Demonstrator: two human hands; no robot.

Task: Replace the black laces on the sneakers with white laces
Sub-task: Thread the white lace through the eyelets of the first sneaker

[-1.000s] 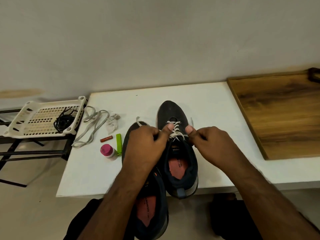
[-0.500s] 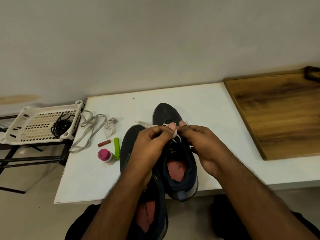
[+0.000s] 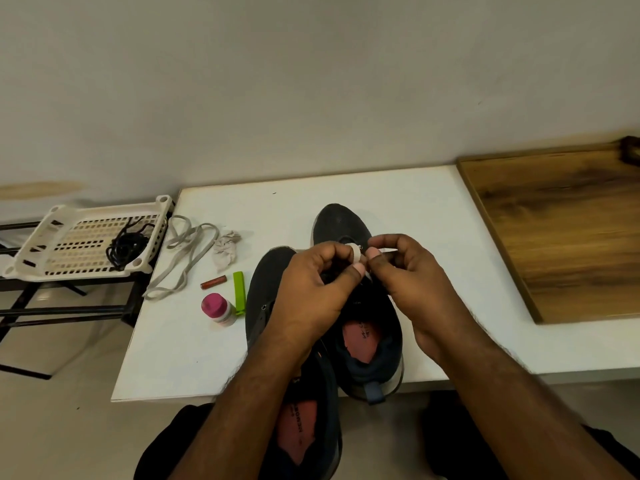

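Two dark sneakers stand side by side on the white table (image 3: 415, 202), toes pointing away from me. The right sneaker (image 3: 343, 223) carries a white lace (image 3: 356, 252). Both hands meet over its eyelets. My left hand (image 3: 311, 289) pinches a loop of the white lace between thumb and fingers. My right hand (image 3: 412, 282) pinches the other end, whose tip pokes out past the fingers. The left sneaker (image 3: 266, 289) lies partly under my left forearm, its heel hanging over the table's front edge. A second white lace (image 3: 183, 261) lies loose at the table's left. Black laces (image 3: 126, 245) sit bundled in a white basket (image 3: 52, 244).
A crumpled white cloth (image 3: 225, 249), a small red tube (image 3: 214, 282), a green clip (image 3: 239, 292) and a pink-capped bottle (image 3: 217, 308) lie left of the sneakers. A wooden board (image 3: 561, 230) covers the table's right end. The basket rests on a black rack (image 3: 69, 310).
My hands have come together over the right sneaker, from pulling the lace ends apart to pinching them close above the eyelets. The sneakers have not shifted on the table.
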